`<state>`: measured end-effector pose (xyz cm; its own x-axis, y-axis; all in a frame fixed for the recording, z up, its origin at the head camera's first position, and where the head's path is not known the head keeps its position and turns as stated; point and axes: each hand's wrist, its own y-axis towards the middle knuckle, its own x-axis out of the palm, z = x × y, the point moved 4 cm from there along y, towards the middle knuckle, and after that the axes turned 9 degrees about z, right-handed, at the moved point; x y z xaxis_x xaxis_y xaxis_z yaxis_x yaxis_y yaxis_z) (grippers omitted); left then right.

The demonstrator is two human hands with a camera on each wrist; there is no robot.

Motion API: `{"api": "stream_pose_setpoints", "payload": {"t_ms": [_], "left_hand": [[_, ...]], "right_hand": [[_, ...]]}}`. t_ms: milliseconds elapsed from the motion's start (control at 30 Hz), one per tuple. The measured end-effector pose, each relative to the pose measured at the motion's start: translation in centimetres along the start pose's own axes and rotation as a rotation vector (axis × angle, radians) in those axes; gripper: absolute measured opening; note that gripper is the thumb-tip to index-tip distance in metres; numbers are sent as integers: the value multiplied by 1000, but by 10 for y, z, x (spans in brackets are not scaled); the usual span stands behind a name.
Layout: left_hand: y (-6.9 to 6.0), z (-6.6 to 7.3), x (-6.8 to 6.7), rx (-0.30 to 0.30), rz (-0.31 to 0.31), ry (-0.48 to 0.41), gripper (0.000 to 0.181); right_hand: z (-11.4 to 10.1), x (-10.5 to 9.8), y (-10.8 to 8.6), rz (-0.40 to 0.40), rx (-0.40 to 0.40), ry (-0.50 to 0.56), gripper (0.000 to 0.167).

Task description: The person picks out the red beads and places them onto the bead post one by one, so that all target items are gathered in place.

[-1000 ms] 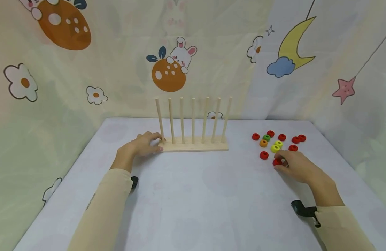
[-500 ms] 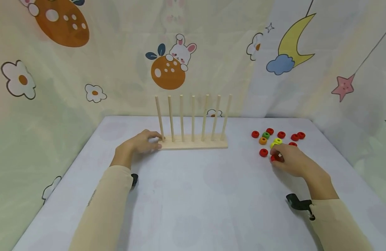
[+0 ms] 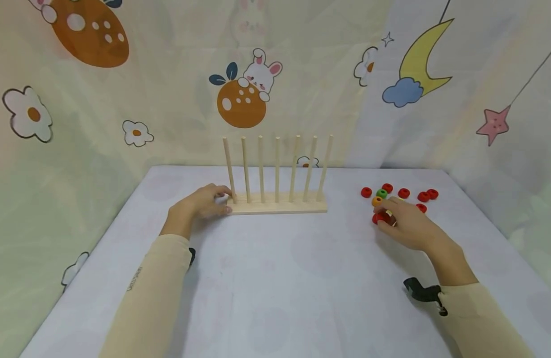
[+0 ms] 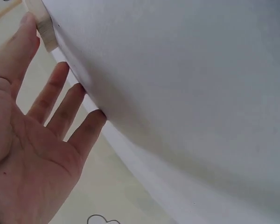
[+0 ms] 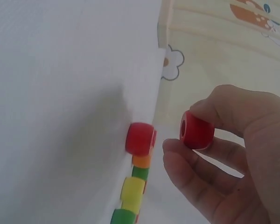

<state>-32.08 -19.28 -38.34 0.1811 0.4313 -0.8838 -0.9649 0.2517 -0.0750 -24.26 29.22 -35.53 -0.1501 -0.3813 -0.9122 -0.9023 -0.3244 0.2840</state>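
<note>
A wooden rack with several upright pegs stands at the back middle of the table. My left hand grips its left end between thumb and index finger; the left wrist view shows the thumb against the wood and other fingers extended. In the right wrist view, my right hand pinches a red bead between thumb and fingers, clear of the table. Another red bead lies close by. From the head, my right hand is over the beads and mostly covers the yellow ones.
Around my right hand lie several red beads, a green bead and an orange bead. The white table ends at a patterned cloth backdrop. Dark wrist cameras hang beside the sleeves.
My right hand has moved left and slightly toward the back with the red bead, now beside another red bead. My left hand remains on the rack's end.
</note>
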Motion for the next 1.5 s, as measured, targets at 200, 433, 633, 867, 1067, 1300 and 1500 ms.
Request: {"api": "stream_pose_setpoints", "payload": {"t_ms": [200, 433, 633, 867, 1067, 1300, 1500], "left_hand": [[0, -5, -3, -8, -2, 3, 52], [2, -3, 2, -31, -45, -20, 51], [2, -5, -2, -30, -27, 3, 50], [1, -5, 1, -8, -42, 54, 50], [1, 1, -1, -55, -34, 71, 50], [-2, -1, -1, -76, -43, 75, 50], [-1, 0, 2, -49, -33, 109, 47]], "right_hand": [[-10, 6, 9, 28, -73, 49, 21], [-14, 1, 13, 82, -128, 52, 26], [-25, 2, 25, 69, -142, 90, 31], [-37, 7, 35, 43, -138, 138, 28], [-46, 5, 47, 38, -158, 137, 29], [-66, 5, 68, 2, -209, 174, 29], [-77, 10, 76, 8, -237, 204, 30]]}}
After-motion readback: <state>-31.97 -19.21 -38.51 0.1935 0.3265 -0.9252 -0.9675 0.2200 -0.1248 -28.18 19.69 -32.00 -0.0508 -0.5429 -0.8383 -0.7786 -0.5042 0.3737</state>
